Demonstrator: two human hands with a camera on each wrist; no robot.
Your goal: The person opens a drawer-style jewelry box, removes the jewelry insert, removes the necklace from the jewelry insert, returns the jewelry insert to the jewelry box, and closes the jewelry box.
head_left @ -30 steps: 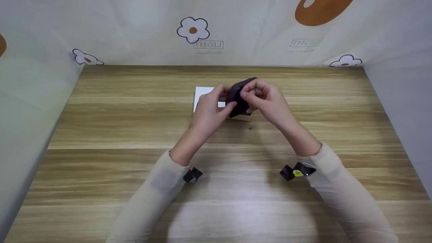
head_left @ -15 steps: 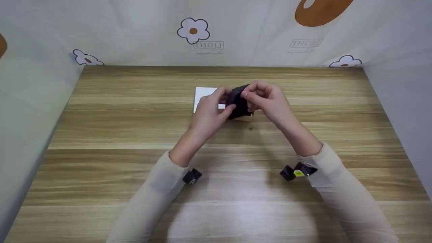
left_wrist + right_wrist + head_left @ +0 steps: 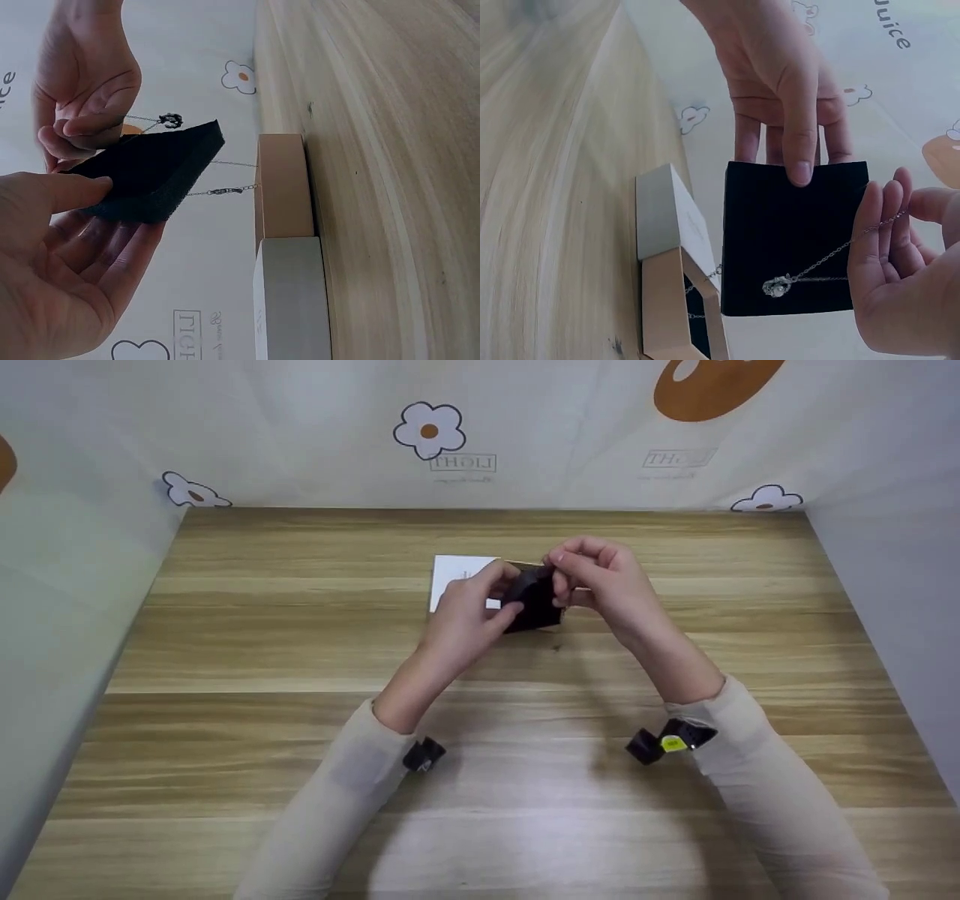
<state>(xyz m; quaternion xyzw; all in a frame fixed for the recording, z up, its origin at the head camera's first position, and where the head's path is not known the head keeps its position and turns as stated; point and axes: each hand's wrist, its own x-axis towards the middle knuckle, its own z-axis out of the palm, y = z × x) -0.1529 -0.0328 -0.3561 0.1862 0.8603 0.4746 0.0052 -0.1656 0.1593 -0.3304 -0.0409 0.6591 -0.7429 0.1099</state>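
Note:
A square black foam pad [image 3: 802, 225] is held by my left hand [image 3: 463, 613], its thumb on the broad face and its fingers behind. My right hand [image 3: 615, 585] pinches the fine silver chain of a necklace [image 3: 829, 256] beside the pad's edge. The necklace's pendant [image 3: 777, 286], with a pearl-like bead, lies against or hangs before the black face; I cannot tell which. More chain [image 3: 225, 190] shows behind the pad, running toward an open tan box [image 3: 283, 184]. In the head view the pad and hands cover most of this box.
A white box lid [image 3: 454, 574] lies on the wooden table [image 3: 300, 645], directly left of the tan box. Behind the table rises a pale curtain [image 3: 540, 435] with printed flowers. Wrist cameras [image 3: 425, 754] sit on both sleeves.
The pad has come down and tilted, baring its dark face and the box's far edge. My right hand has drawn slightly to the right, off the pad's upper edge. My left hand keeps its hold.

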